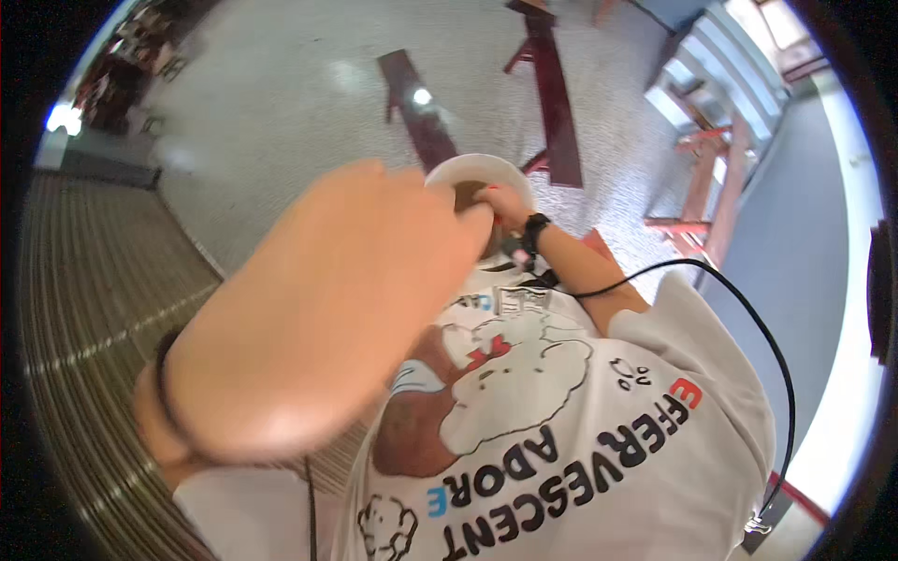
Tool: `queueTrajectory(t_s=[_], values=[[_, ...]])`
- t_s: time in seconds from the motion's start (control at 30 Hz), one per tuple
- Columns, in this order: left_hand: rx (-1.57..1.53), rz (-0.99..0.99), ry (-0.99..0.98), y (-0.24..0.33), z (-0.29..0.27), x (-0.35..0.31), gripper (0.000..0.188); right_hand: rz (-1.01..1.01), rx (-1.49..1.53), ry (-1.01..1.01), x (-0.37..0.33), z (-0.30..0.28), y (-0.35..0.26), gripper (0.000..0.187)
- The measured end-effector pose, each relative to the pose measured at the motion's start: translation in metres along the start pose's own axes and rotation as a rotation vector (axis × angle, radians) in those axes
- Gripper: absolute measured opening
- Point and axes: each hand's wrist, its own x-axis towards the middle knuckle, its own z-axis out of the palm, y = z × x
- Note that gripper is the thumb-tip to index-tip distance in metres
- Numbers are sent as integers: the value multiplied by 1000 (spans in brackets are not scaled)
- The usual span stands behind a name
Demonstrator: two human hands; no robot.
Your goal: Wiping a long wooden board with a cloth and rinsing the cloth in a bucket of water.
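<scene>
A round white bowl or bucket (pixel 479 166) is in front of my body, with something brown visible inside it. My left hand (pixel 421 210) reaches across its left side, close to the camera and smeared by motion, so its fingers are hard to make out. Over the right part of the opening is my right hand (pixel 506 208), its fingers curled together near my left fingertips. Whatever my right fingers grip is too small or hidden to name. A black watch or band (pixel 534 233) circles my right wrist.
Two long dark benches (pixel 554 103) stand on the speckled floor (pixel 281 84) ahead. Wooden frames with red parts (pixel 702 187) lean at the right near grey steps (pixel 725 70). A black cable (pixel 711 271) loops past my right arm. Ribbed brown matting or slats (pixel 84 309) lie at left.
</scene>
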Motion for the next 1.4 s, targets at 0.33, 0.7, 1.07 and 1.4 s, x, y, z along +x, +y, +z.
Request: queueTrajectory(t_s=[0.33,0.7,1.07,1.4], values=[[-155,-285,214,-73,134,-41,40,206,53,26,8,-17,-3,25],[-816,-1005,279,-7,420,-243,33,206,5,3,8,-24,-3,27],[-1213,-1774,-260,72,519,-356,50,276,90,35,6,-2,-8,33],[-1113,-1072,346,-126,422,-234,33,114,-160,-20,3,22,-4,21]])
